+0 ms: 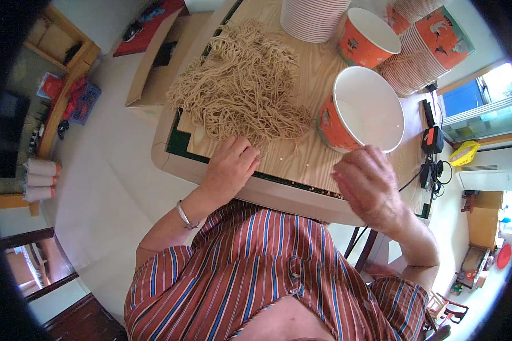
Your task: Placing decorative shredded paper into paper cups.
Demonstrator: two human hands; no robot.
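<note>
A loose heap of thin tan noodles lies on the wood-grain table. At its near edge is my left hand, its fingers curled together against the strands; what they pinch, if anything, is hidden. My right hand, slightly blurred, hovers by the near rim of a large paper bowl, orange outside and white within. Its fingers are bunched together, and I cannot make out anything in them. Inside the bowl only the white wall and bottom show. Small crumbs are scattered on the tabletop between my hands.
Behind the bowl stand another orange paper bowl, a tall stack of paper bowls and more nested stacks. A black adapter with cables sits at the table's right edge. An open cardboard box is beside the table's left side.
</note>
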